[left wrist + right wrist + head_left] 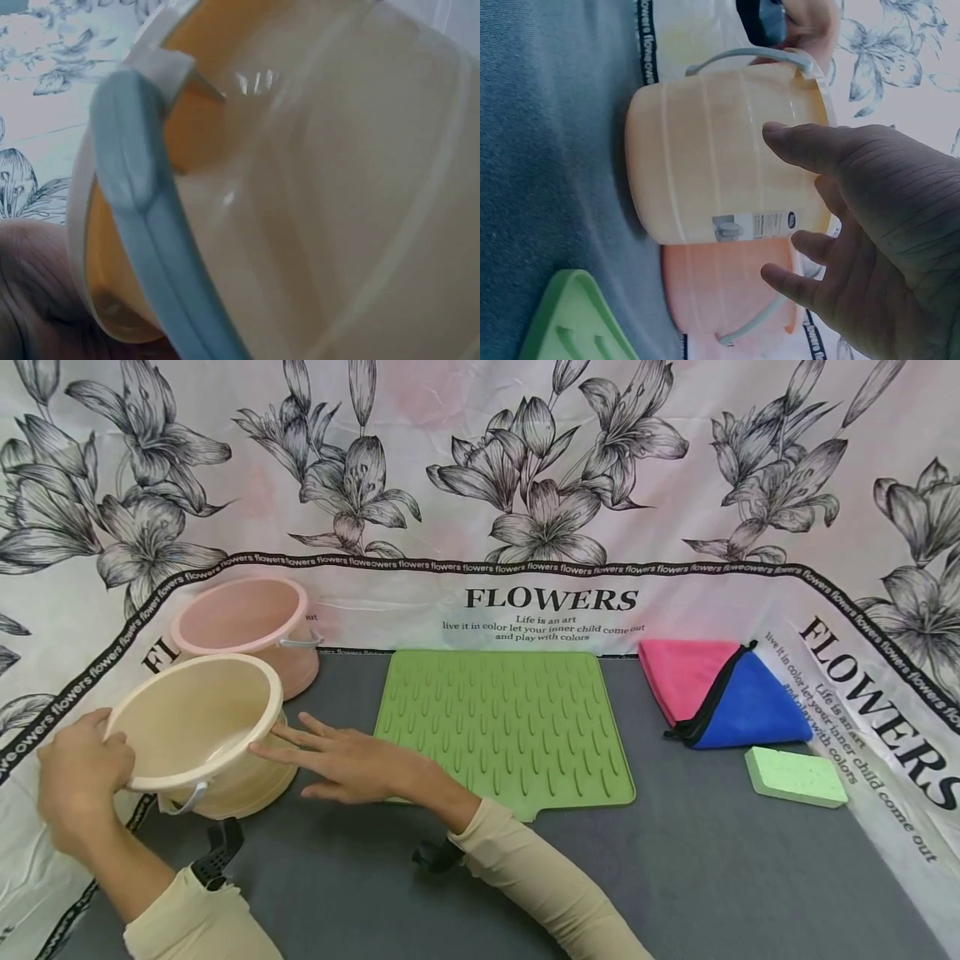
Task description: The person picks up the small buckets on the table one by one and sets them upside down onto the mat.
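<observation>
A cream bucket (232,785) stands on the grey table at the left, its wide mouth facing up. My left hand (82,772) grips the left side of its rim, thumb and fingers over the edge. The bucket's grey-blue handle (150,195) hangs down close to that hand in the left wrist view. My right hand (341,760) is at the bucket's right side, fingers spread and fairly straight; whether they touch it, I cannot tell. A printed label (754,226) shows on the bucket's wall. Right behind it stands a pink bucket (300,664), partly hidden.
A green ridged mat (502,727) lies in the middle of the table. To its right are a folded pink and blue cloth (750,710) with black edging and a light green sponge (795,777). Flower-printed fabric (555,610) rises behind and along the sides.
</observation>
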### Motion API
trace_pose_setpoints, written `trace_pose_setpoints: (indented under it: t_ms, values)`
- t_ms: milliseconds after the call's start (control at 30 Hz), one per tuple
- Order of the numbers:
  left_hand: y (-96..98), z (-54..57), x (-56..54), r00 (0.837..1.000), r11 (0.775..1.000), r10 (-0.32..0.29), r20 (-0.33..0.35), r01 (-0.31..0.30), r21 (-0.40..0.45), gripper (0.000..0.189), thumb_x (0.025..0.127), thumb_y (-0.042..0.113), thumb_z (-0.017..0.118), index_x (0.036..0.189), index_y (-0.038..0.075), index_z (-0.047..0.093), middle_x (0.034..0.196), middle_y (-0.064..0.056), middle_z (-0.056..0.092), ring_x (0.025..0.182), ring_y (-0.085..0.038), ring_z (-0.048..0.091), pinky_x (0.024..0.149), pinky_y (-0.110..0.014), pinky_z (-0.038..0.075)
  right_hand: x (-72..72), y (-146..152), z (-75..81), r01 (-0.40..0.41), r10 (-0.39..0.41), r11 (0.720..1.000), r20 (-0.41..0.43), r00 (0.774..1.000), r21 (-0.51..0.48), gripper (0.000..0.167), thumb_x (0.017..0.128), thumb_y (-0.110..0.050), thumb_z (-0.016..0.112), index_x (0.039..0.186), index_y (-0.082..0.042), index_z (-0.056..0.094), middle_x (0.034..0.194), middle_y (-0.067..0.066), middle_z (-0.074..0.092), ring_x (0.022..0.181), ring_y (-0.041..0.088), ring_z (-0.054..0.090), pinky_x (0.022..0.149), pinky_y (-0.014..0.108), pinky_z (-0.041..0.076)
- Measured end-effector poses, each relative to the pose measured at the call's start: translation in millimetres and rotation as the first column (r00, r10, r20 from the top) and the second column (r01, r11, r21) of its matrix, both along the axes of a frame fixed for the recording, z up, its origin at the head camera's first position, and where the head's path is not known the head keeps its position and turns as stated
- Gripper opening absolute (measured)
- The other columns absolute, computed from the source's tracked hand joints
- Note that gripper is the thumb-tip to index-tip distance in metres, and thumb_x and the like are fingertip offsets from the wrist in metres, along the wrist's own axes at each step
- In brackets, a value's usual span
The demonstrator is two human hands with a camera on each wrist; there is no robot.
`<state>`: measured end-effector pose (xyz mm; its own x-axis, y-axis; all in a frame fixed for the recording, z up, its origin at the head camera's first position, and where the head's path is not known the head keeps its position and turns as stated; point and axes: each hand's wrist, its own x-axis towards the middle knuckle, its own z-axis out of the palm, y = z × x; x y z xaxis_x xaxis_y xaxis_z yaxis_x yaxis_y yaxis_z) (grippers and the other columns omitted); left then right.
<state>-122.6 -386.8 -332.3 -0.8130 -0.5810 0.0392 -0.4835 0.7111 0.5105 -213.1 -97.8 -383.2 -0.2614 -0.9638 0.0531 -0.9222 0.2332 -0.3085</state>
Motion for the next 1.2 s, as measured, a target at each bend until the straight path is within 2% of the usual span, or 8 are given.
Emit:
trace_pose_setpoints:
  t_ms: [200,400,533,667,867,933,1000,1200]
  values:
    - [4.0,3.0,0.0,0.999,1.000,0.002,-0.036,-0.002,0.002,0.058,0.103,0.013,0.033,0.159,-0.001,0.034,0.147,-0.044,0.043,0.128,-0.066,0.046,0.085,-0.074,0.046,-4.5,7,6.3,0.016,-0.018,0.999,-0.028,0.999,-0.049,0.078,0.107,-0.033,0.060,0.169,-0.031,0.014,0.179,-0.005,-0.004,0.165,0.026,0.003,0.116,0.032,0.049]
    - [11.6,12.6,2.1,1.000,1.000,-0.021,0.010,0.021,-0.017,0.059,0.103,0.015,0.030,0.160,-0.002,0.030,0.149,-0.044,0.040,0.125,-0.068,0.045,0.086,-0.076,0.045,-6.2,17,16.3,0.031,-0.031,0.999,-0.007,0.999,-0.019,0.078,0.107,-0.034,0.058,0.169,-0.035,0.011,0.178,-0.009,-0.004,0.165,0.024,-0.001,0.112,0.037,0.052]
    - [18.7,19.2,2.3,1.000,0.999,-0.026,-0.001,0.026,-0.038,0.059,0.103,0.015,0.030,0.160,-0.002,0.031,0.147,-0.045,0.042,0.122,-0.068,0.044,0.081,-0.073,0.045,-6.5,26,26.9,0.025,-0.025,1.000,-0.006,1.000,-0.008,0.078,0.107,-0.036,0.058,0.169,-0.035,0.012,0.178,-0.008,-0.002,0.165,0.027,0.000,0.108,0.033,0.054]
    - [27.5,26.4,4.0,0.999,0.998,-0.038,-0.005,0.038,-0.042,0.059,0.103,0.016,0.029,0.158,-0.005,0.032,0.146,-0.045,0.042,0.129,-0.068,0.035,0.090,-0.076,0.040,-5.5,38,38.4,0.012,-0.012,1.000,0.008,1.000,0.021,0.079,0.107,-0.036,0.058,0.169,-0.034,0.010,0.178,-0.009,-0.004,0.165,0.028,0.000,0.118,0.036,0.049]
    - [39.2,33.9,4.5,0.997,0.995,-0.072,-0.016,0.071,-0.064,0.060,0.103,0.018,0.027,0.157,-0.007,0.035,0.140,-0.046,0.048,0.126,-0.066,0.039,0.095,-0.075,0.038,-1.4,57,53.6,-0.004,0.001,0.999,0.057,0.998,0.052,0.079,0.107,-0.033,0.058,0.169,-0.033,0.009,0.177,-0.010,-0.006,0.165,0.027,-0.005,0.133,0.044,0.028]
    - [43.4,35.6,2.2,0.996,0.994,-0.083,-0.025,0.081,-0.071,0.060,0.104,0.020,0.025,0.156,-0.008,0.036,0.138,-0.045,0.050,0.127,-0.066,0.042,0.097,-0.075,0.040,-0.3,64,57.4,-0.005,0.001,0.998,0.069,0.998,0.058,0.079,0.107,-0.033,0.058,0.170,-0.032,0.009,0.177,-0.009,-0.005,0.165,0.027,-0.006,0.133,0.045,0.027]
    - [47.0,36.1,-0.2,0.994,0.993,-0.098,-0.036,0.095,-0.074,0.061,0.104,0.022,0.026,0.155,-0.008,0.038,0.137,-0.044,0.052,0.125,-0.064,0.048,0.092,-0.074,0.044,0.2,70,59.8,-0.003,-0.001,0.998,0.075,0.997,0.058,0.078,0.108,-0.033,0.057,0.170,-0.032,0.010,0.177,-0.009,-0.005,0.165,0.027,-0.007,0.133,0.046,0.027]
    - [54.6,33.9,-10.2,0.982,0.985,-0.167,-0.083,0.163,-0.056,0.060,0.107,0.031,0.029,0.155,-0.005,0.043,0.136,-0.043,0.056,0.123,-0.061,0.056,0.090,-0.072,0.047,-1.8,85,65.2,0.035,-0.036,0.999,0.055,0.998,0.033,0.076,0.108,-0.036,0.056,0.169,-0.032,0.012,0.178,-0.010,-0.003,0.165,0.026,-0.008,0.130,0.047,0.034]
